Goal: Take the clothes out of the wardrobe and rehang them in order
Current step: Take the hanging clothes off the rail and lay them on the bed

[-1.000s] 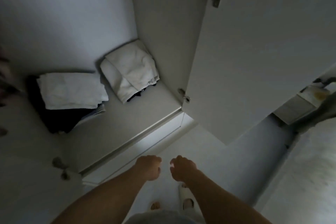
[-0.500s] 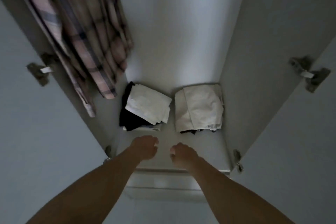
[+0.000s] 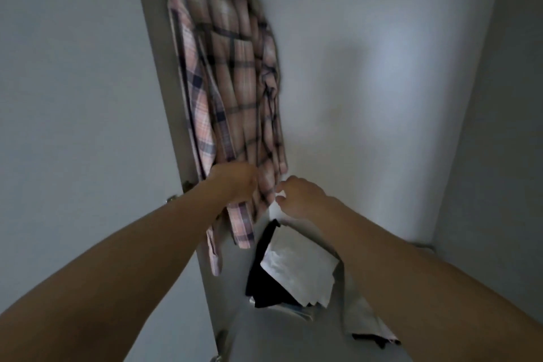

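An open white wardrobe (image 3: 382, 67) fills the frame, dim inside, seen from above and in front. Its back panel takes up the centre and right; a pale door takes up the left.

A pink plaid shirt (image 3: 235, 73) hangs in the upper middle of the frame, close against the wardrobe's left inner wall. Its top runs out of view at the upper edge, so the hanger and rail cannot be seen.

On the wardrobe floor, in the lower middle, sits a folded stack (image 3: 293, 270): a white piece on top of dark pieces. A second pale folded pile (image 3: 364, 323) lies lower right, partly hidden by a forearm.

Two bare arms reach up from the bottom corners. The left hand (image 3: 235, 185) is at the shirt's hem in the centre of the frame, its grip closed around a bunch of the lower fabric. The right hand (image 3: 299, 197) is just beside the hem, fingers loosely curled and holding nothing, touching or nearly touching the cloth; which is unclear.

Likely risks: pulling from the hem alone could drag the shirt off its unseen hanger and drop it onto the folded stack below, or tug the hanger askew. The dim light and the shirt's blur make a clean second hold harder to judge.
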